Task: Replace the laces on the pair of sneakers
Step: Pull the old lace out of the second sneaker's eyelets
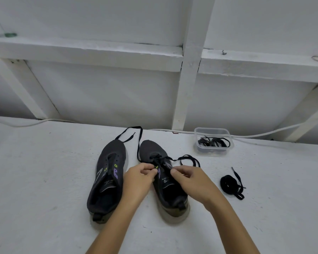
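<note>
Two dark sneakers stand side by side on the white surface, toes pointing away from me. The left sneaker (108, 173) has no lace in its eyelets. The right sneaker (165, 180) has a black lace (189, 159) threaded through its lower eyelets, with one end trailing far left behind the left sneaker and the other looping to the right. My left hand (139, 177) pinches the lace at the shoe's left eyelet row. My right hand (188, 179) pinches the lace at the right eyelet row.
A clear plastic tub (213, 142) holding bundled black laces sits at the back right. A loose coiled black lace (231, 184) lies to the right of the shoes. A white cable (264, 133) runs along the back edge under a white framed wall.
</note>
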A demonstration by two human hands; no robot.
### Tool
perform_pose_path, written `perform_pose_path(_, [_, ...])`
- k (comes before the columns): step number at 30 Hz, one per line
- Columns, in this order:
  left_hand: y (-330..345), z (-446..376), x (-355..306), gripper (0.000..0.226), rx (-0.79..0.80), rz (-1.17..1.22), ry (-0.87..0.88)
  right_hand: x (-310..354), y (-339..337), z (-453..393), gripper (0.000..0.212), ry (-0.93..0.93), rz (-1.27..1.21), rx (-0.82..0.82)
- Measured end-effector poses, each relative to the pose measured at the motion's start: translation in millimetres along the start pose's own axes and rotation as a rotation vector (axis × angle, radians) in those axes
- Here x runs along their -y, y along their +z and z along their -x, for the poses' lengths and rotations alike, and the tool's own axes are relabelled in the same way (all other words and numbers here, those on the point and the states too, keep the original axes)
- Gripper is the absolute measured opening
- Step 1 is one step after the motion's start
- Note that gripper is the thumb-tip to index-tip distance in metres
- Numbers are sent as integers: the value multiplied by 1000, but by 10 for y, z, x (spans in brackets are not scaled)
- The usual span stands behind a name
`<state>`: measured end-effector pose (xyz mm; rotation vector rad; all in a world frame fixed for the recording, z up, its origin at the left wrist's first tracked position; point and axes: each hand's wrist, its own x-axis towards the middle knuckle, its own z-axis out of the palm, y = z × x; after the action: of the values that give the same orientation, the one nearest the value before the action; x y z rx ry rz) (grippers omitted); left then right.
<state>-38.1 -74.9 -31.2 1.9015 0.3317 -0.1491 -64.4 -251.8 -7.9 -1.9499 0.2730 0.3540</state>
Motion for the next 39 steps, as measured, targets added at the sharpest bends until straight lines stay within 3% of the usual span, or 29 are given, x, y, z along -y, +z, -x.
perform_pose_path(6, [-9, -82, -70, 10, -26, -40, 89, 151, 133, 87, 40, 10, 237, 32])
perform_pose_path(9, [-4, -150, -90, 5, 2, -206, 147, 200, 245, 62, 51, 7, 369, -4])
perform_pose_path(12, [-23, -221, -162, 8, 108, -460, 206, 226, 356, 36, 60, -8, 521, -53])
perform_pose_path(16, [-131, -390, -318, 12, 280, -668, 320, 192, 391, 10, 56, -9, 562, -80])
perform_pose_path(19, [-112, -459, -323, 12, 284, -514, 257, 152, 395, 13, 55, -24, 542, -112])
perform_pose_path(24, [-79, -448, -212, 16, 311, 252, -260, 107, 415, 35, 52, -50, 525, -153])
perform_pose_path(26, [-79, -446, -235, 19, 276, 206, -266, 101, 422, 35, 49, -53, 513, -154])
perform_pose_path(30, [-41, -330, -205, 8, 117, 27, -66, 87, 413, 28, 45, -57, 464, -164])
perform_pose_path(35, [-38, -185, -15, 11, 2, -191, 120, 47, 437, 34, 42, -67, 386, -171])
perform_pose_path(37, [-31, -192, -23, 9, -7, -223, 192, 46, 439, 32, 42, -64, 393, -179])
perform_pose_path(39, [-59, -255, -109, 9, -3, -94, 112, 58, 444, 31, 42, -56, 416, -194])
